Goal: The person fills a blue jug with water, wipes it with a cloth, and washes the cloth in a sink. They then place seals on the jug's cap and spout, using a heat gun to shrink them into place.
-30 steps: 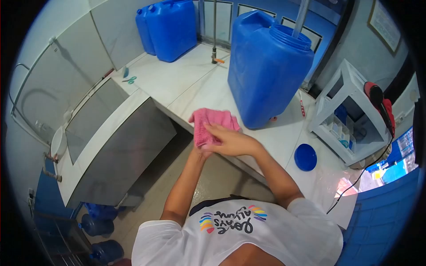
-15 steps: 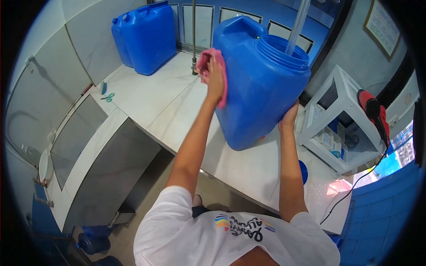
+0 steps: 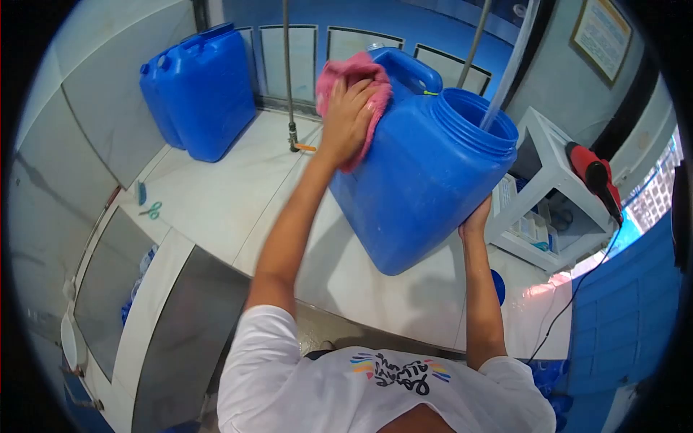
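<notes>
"While I press with the left grip [image 3: 349,119], what exactly is in it?"

"A pink cloth [image 3: 354,66]. My fingers are spread over it rather than curled shut, laying it against the side of the big blue container [image 3: 426,173]. I read that open spread as a way of keeping more cloth on the plastic."

"And the right grip [image 3: 475,220]?"

"Across the container from the left one, low on its opposite side. Its fingers are partly hidden by the plastic, so I can't tell how far they close. I'd say I have it there as a brace, so the container doesn't slide or tip away from the cloth."

"So the container sits between your two grips?"

"Yes, over the pale surface [image 3: 209,209]. Whether its base lies flat there, I can't tell from my camera. Its wide mouth faces up, with a clear tube [image 3: 507,72] reaching in, above the right grip."

"Where's the lid?"

"A blue disc [image 3: 498,287], possibly the lid, peeks out beside my right forearm, nearer me than the right grip. Lying there, it leaves the mouth uncovered for the tube."

"Anything beyond the left grip?"

"Two upright blue jugs [image 3: 216,94], well to its left, set against the wall, probably to leave working room."
</notes>
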Demonstrator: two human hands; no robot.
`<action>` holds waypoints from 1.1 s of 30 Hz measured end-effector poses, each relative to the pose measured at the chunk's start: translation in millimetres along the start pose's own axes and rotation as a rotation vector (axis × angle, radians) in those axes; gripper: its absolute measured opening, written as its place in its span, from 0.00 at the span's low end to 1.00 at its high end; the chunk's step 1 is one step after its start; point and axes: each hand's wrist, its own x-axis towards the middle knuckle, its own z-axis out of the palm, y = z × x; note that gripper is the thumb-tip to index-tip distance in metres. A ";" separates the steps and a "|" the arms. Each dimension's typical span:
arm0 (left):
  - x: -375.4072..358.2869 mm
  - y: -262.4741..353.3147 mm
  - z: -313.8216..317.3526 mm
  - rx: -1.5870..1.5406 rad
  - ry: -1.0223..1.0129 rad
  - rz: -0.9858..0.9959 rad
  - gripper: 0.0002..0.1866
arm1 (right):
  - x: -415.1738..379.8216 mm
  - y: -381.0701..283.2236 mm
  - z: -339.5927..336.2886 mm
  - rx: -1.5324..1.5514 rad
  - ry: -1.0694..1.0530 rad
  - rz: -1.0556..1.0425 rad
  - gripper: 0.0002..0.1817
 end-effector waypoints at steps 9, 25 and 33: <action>74.0 7.0 -9.3 -0.087 -0.743 0.340 0.21 | -1.4 -0.9 -0.9 -0.039 -0.032 -0.031 0.28; 29.2 -97.7 30.7 -0.951 0.080 -0.308 0.27 | -2.8 4.7 -1.4 -0.086 0.024 -0.078 0.29; -253.0 6.6 138.9 -0.247 0.070 -1.016 0.27 | 0.0 4.9 -9.8 -0.084 0.028 -0.043 0.25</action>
